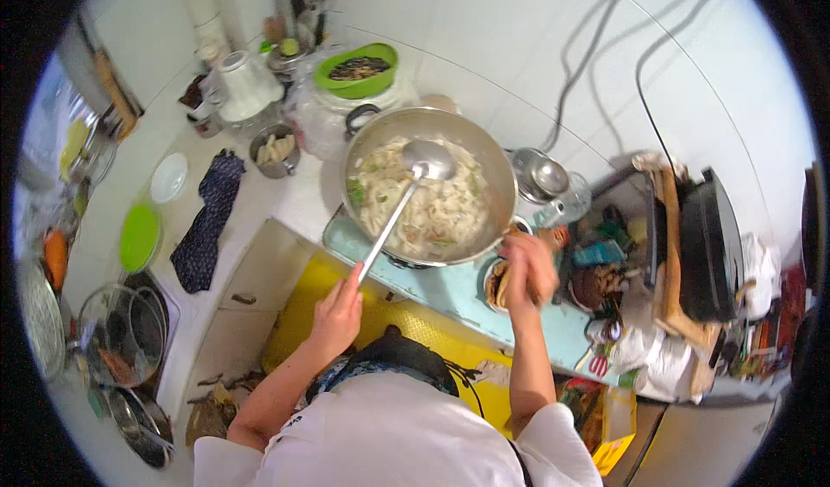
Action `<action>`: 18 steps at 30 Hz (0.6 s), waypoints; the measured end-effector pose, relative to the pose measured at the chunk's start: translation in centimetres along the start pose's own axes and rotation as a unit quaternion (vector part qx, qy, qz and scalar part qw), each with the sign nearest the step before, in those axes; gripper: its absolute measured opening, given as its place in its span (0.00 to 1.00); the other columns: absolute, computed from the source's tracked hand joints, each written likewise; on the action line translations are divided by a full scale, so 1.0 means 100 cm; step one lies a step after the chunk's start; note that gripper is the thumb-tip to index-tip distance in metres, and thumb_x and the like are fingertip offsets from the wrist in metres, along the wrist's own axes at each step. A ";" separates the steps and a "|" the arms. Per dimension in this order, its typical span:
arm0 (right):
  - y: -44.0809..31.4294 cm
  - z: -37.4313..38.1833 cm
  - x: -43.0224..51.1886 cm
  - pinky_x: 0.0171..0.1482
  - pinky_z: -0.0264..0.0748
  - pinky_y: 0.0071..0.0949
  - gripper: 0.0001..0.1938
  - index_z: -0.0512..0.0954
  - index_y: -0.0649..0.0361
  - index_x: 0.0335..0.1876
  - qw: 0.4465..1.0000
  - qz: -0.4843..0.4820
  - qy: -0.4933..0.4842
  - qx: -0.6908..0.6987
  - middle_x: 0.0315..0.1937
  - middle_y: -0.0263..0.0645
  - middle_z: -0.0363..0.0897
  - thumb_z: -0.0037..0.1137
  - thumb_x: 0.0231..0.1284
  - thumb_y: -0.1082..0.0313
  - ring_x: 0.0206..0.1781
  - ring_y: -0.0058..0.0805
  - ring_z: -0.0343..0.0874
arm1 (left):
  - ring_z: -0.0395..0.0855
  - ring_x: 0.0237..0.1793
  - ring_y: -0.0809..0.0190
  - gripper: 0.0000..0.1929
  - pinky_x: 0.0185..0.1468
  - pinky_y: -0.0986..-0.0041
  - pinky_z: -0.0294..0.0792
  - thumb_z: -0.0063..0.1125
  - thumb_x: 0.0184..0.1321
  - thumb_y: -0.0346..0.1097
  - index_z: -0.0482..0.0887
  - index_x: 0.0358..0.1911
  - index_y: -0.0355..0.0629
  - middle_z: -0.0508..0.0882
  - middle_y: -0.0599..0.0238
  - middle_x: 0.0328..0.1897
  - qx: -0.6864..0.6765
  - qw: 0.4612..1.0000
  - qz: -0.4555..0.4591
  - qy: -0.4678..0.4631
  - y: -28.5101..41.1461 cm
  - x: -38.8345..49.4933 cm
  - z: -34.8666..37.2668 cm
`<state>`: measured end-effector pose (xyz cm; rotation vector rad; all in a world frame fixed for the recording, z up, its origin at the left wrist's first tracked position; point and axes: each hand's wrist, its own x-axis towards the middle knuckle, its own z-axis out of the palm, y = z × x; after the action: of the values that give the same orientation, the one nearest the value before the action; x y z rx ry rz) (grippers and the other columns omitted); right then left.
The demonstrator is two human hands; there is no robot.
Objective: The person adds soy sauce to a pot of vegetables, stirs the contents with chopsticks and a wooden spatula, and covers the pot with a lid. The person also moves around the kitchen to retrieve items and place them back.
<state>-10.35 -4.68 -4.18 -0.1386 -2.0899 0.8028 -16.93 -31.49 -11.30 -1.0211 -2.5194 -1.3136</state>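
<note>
My left hand (338, 313) is closed around the handle of a metal wok ladle (388, 228). The ladle's rounded head (429, 159) rests in a large steel wok (502, 189) full of pale, wet food (421, 208) with bits of green. At the wok's right rim is my right hand (530, 272), blurred, its fingers bent near where a handle could be. Whether it grips anything there is hidden. Under and beside that hand, a bowl (494, 286) with brown contents stands on a light-blue surface (447, 286). The wok's black loop handle (360, 119) shows at the upper left.
Behind the wok is a green plastic basket (358, 91) of dark food. A metal cup (275, 153), dark patterned cloth (209, 221) and green lid (139, 237) lie left. To the right are a lidded steel pot (545, 174), glass jar (576, 198) and wooden rack (668, 253).
</note>
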 end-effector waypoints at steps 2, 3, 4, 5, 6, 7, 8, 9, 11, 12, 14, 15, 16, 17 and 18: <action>-0.004 0.002 -0.002 0.35 0.71 0.26 0.06 0.76 0.69 0.31 0.999 0.022 -0.031 0.020 0.29 0.45 0.75 0.49 0.59 0.75 0.31 0.31 0.75 | 0.77 0.28 0.47 0.26 0.29 0.63 0.70 0.50 0.54 0.22 0.67 0.60 0.37 0.76 0.49 0.37 -0.005 0.998 0.048 0.041 0.004 0.007 0.002; -0.006 0.004 -0.002 0.34 0.70 0.26 0.06 0.75 0.68 0.29 0.999 0.006 0.008 0.039 0.28 0.44 0.74 0.49 0.59 0.75 0.30 0.31 0.73 | 0.76 0.27 0.48 0.26 0.28 0.64 0.69 0.50 0.54 0.22 0.67 0.60 0.36 0.76 0.50 0.36 0.004 0.997 0.064 0.046 0.005 0.015 0.004; -0.009 0.001 -0.004 0.34 0.69 0.27 0.08 0.74 0.66 0.25 0.998 -0.021 0.047 0.023 0.26 0.42 0.72 0.48 0.59 0.74 0.30 0.31 0.73 | 0.76 0.26 0.49 0.26 0.27 0.65 0.69 0.50 0.54 0.22 0.67 0.60 0.36 0.76 0.51 0.35 0.013 0.996 0.072 0.049 0.009 0.017 0.003; -0.011 -0.003 -0.005 0.32 0.68 0.29 0.09 0.72 0.64 0.22 0.995 -0.055 0.081 -0.001 0.26 0.43 0.72 0.52 0.56 0.71 0.28 0.34 0.71 | 0.76 0.25 0.50 0.26 0.27 0.66 0.68 0.50 0.54 0.22 0.67 0.60 0.35 0.76 0.52 0.34 0.024 0.996 0.073 0.043 0.015 0.014 0.000; -0.014 -0.009 -0.006 0.31 0.67 0.30 0.12 0.71 0.64 0.21 0.994 -0.063 0.082 -0.016 0.26 0.42 0.71 0.49 0.58 0.68 0.27 0.34 0.70 | 0.74 0.22 0.53 0.25 0.24 0.69 0.66 0.50 0.54 0.22 0.68 0.59 0.33 0.74 0.55 0.30 0.032 0.995 0.088 0.032 0.018 0.021 0.000; -0.016 -0.014 -0.004 0.30 0.66 0.30 0.15 0.70 0.63 0.20 0.992 -0.082 0.093 -0.025 0.26 0.42 0.70 0.47 0.61 0.64 0.26 0.34 0.69 | 0.73 0.21 0.54 0.25 0.23 0.70 0.66 0.51 0.53 0.22 0.68 0.59 0.34 0.74 0.56 0.29 0.039 0.993 0.109 0.035 0.022 0.027 0.002; -0.017 -0.018 -0.001 0.31 0.67 0.30 0.18 0.70 0.63 0.19 0.990 -0.086 0.109 -0.021 0.26 0.41 0.70 0.46 0.62 0.61 0.26 0.34 0.69 | 0.73 0.20 0.55 0.25 0.23 0.70 0.66 0.51 0.53 0.22 0.69 0.58 0.34 0.73 0.57 0.28 0.045 0.990 0.129 0.041 0.028 0.035 0.006; -0.019 -0.021 0.003 0.31 0.67 0.30 0.20 0.69 0.63 0.18 0.989 -0.087 0.121 -0.009 0.26 0.40 0.69 0.45 0.64 0.57 0.26 0.33 0.68 | 0.72 0.19 0.57 0.25 0.22 0.70 0.66 0.51 0.52 0.21 0.69 0.58 0.34 0.72 0.58 0.28 0.050 0.986 0.150 0.049 0.034 0.042 0.010; -0.030 -0.033 0.000 0.35 0.71 0.29 0.17 0.74 0.64 0.24 0.993 -0.011 0.115 -0.020 0.28 0.41 0.72 0.49 0.63 0.58 0.29 0.34 0.71 | 0.73 0.20 0.61 0.27 0.22 0.71 0.66 0.52 0.50 0.21 0.70 0.58 0.36 0.72 0.61 0.27 0.087 0.975 0.200 0.048 0.049 0.054 0.018; -0.033 -0.038 0.000 0.36 0.71 0.28 0.15 0.76 0.64 0.26 0.994 0.019 0.106 -0.015 0.29 0.42 0.72 0.50 0.63 0.60 0.30 0.34 0.72 | 0.73 0.20 0.62 0.27 0.21 0.72 0.67 0.52 0.48 0.21 0.71 0.58 0.36 0.72 0.62 0.27 0.108 0.968 0.220 0.046 0.057 0.059 0.023; -0.035 -0.046 -0.001 0.33 0.71 0.22 0.08 0.78 0.66 0.39 0.996 0.066 0.058 -0.023 0.32 0.39 0.76 0.55 0.59 0.70 0.31 0.27 0.75 | 0.72 0.21 0.66 0.28 0.21 0.74 0.66 0.53 0.48 0.22 0.71 0.58 0.38 0.71 0.66 0.26 0.100 0.954 0.277 0.054 0.074 0.066 0.039; -0.035 -0.048 -0.004 0.32 0.71 0.20 0.08 0.77 0.67 0.41 0.985 0.159 0.053 0.036 0.33 0.38 0.76 0.56 0.59 0.71 0.30 0.24 0.74 | 0.72 0.21 0.67 0.28 0.21 0.75 0.66 0.53 0.47 0.23 0.72 0.58 0.39 0.70 0.67 0.25 0.097 0.946 0.303 0.057 0.082 0.068 0.048; -0.035 -0.051 -0.007 0.30 0.71 0.19 0.09 0.76 0.67 0.43 0.962 0.246 0.054 0.105 0.33 0.37 0.76 0.57 0.58 0.72 0.30 0.22 0.74 | 0.72 0.21 0.68 0.27 0.21 0.76 0.66 0.52 0.48 0.24 0.72 0.57 0.40 0.70 0.68 0.25 0.091 0.940 0.325 0.054 0.090 0.068 0.058; -0.033 -0.054 -0.011 0.29 0.70 0.17 0.11 0.75 0.68 0.45 0.927 0.330 0.054 0.172 0.33 0.35 0.76 0.57 0.57 0.73 0.29 0.19 0.74 | 0.72 0.21 0.68 0.26 0.20 0.77 0.65 0.52 0.49 0.25 0.73 0.57 0.41 0.69 0.69 0.24 0.085 0.933 0.346 0.050 0.098 0.068 0.069; -0.030 -0.056 -0.014 0.24 0.66 0.13 0.12 0.73 0.67 0.45 0.916 0.335 0.072 0.208 0.30 0.32 0.76 0.57 0.57 0.75 0.25 0.12 0.70 | 0.71 0.21 0.69 0.25 0.20 0.78 0.65 0.52 0.50 0.26 0.74 0.56 0.41 0.68 0.70 0.24 0.080 0.928 0.363 0.040 0.104 0.068 0.080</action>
<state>-4.67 -4.77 -1.03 -0.6816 -1.6800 1.5743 -14.22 -17.81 -6.40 -1.5934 -1.8345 -0.8804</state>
